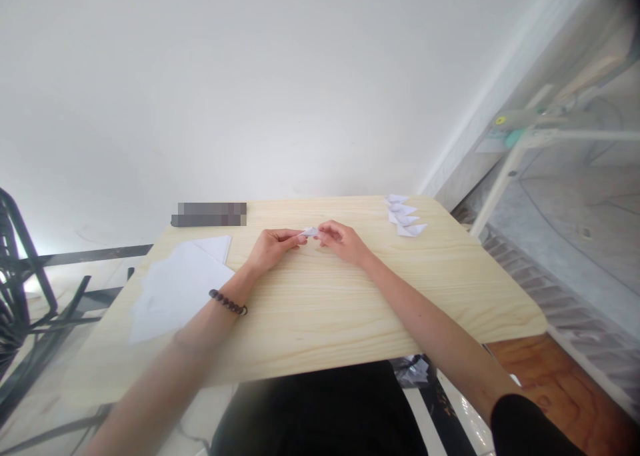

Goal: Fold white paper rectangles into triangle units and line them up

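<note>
A small piece of folded white paper (311, 231) is held between my two hands over the middle of the table. My left hand (274, 248) pinches its left end between thumb and fingers; a dark beaded bracelet circles that wrist. At the other end, the fingertips of my right hand (343, 241) close on the paper. Fingers cover parts of it, so its full shape is hidden. Several folded white paper pieces (411, 227) with pointed ends stand in a row at the right back of the table.
Loose white paper sheets (175, 283) lie spread on the left of the wooden table (310, 323), partly behind my left forearm. A dark, pixelated oblong (209, 215) is at the back left. Beyond the left edge stands a black chair (25, 276); a white frame (500, 183) is at right.
</note>
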Available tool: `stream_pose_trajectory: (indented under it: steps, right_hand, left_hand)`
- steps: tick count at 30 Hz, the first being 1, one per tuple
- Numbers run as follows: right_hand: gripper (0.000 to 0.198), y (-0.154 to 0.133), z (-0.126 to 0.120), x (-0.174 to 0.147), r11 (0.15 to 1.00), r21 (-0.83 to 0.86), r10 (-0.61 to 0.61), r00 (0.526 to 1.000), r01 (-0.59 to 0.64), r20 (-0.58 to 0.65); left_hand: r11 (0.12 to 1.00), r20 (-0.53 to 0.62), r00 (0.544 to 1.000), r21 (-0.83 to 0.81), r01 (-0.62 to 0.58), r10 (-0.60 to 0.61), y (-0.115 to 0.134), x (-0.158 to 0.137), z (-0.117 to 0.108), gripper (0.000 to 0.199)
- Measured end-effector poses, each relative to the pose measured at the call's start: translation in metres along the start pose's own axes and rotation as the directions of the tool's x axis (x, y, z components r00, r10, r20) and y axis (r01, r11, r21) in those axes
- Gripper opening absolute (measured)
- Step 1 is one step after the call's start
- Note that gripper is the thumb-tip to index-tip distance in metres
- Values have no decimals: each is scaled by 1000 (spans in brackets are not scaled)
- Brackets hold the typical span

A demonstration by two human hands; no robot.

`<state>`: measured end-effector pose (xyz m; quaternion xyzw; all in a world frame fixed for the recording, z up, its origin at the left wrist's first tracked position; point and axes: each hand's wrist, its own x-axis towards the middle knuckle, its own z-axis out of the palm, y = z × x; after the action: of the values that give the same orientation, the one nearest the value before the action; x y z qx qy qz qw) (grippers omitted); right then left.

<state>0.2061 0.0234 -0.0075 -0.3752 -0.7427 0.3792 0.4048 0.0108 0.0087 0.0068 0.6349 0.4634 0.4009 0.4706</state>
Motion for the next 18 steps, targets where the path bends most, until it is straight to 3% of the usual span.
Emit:
stream_pose_trajectory:
  steps: [7, 12, 18]
  right_hand:
    - [25, -6, 3, -3, 984, 158, 80, 997, -78, -7]
    - [25, -6, 3, -2, 990, 133, 52, 999, -50, -12]
    - [23, -4, 4, -2, 996, 76, 49, 998, -46, -43]
  left_hand:
    - [998, -15, 999, -49, 39, -40, 3, -2, 0, 38]
    - [995, -35, 998, -91, 48, -51, 5, -2, 1, 35]
    - [958, 14, 997, -275, 77, -76, 1, -1, 5, 35]
